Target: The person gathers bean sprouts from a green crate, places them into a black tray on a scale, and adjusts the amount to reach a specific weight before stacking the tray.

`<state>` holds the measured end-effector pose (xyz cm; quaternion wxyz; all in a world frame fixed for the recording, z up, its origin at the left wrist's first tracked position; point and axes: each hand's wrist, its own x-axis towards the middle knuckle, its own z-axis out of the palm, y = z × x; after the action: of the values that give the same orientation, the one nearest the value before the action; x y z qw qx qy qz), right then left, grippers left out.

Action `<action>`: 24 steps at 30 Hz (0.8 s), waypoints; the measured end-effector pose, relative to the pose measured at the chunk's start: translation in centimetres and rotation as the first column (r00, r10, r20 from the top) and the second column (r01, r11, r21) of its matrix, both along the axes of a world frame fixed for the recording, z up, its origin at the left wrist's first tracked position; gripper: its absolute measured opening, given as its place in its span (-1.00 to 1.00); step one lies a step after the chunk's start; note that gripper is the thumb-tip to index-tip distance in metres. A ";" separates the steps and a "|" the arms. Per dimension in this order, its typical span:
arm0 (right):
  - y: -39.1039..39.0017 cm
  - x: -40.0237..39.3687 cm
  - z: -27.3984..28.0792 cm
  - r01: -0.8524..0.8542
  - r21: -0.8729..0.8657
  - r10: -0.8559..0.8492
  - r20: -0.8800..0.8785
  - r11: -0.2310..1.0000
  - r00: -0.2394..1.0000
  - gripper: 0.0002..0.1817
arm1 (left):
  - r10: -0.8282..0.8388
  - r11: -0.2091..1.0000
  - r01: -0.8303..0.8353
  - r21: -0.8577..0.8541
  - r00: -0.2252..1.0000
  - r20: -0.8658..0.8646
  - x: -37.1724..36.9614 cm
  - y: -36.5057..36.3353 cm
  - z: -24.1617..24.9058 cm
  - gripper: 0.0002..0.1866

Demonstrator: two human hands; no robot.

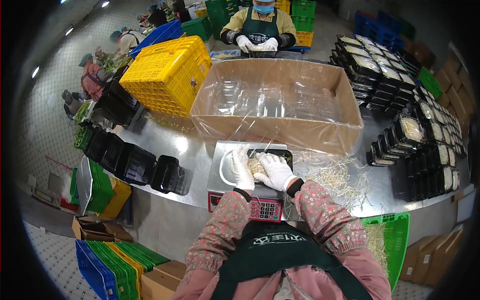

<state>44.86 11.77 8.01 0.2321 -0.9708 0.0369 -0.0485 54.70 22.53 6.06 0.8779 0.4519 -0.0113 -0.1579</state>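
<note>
A digital scale with a red keypad stands on the metal table, and a black tray of pale bean sprouts rests on it. My left hand, in a white glove, lies against the left side of the sprouts. My right hand, also white-gloved, is laid over the right part of the tray with its fingers on the sprouts. Both hands have their fingers extended. Loose sprouts are scattered on the table right of the scale.
Beyond the scale is a film-lined cardboard box; yellow crates stand left of it. Empty black trays line the left side, filled packs the right. A green crate is lower right. Across the table a co-worker's gloved hands hold a tray.
</note>
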 end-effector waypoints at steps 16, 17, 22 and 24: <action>-5.1 -6.2 11.9 -0.181 0.818 -0.283 0.384 0.547 0.879 -0.28 | -0.150 0.989 0.148 0.026 0.953 0.262 0.8 9.5 10.0 -0.64; -4.0 -7.1 12.3 -0.183 0.863 -0.288 0.347 0.471 0.893 -0.23 | -0.194 0.979 0.165 0.116 0.928 0.318 -0.1 9.4 9.9 -0.64; -3.3 -8.5 5.8 0.097 0.811 -0.337 0.129 0.578 0.933 -0.37 | -0.205 0.974 0.216 -0.063 0.968 0.145 -1.6 9.5 8.2 -0.49; -2.1 -9.6 4.7 0.296 0.343 -0.375 0.193 0.892 0.907 -0.48 | -0.136 0.985 0.145 -0.093 0.986 0.097 -0.2 10.7 5.8 -0.47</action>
<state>35.27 9.68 12.75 0.3703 -0.8873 0.1822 -0.2057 54.47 33.24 11.86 0.8847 0.4120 -0.0908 -0.1983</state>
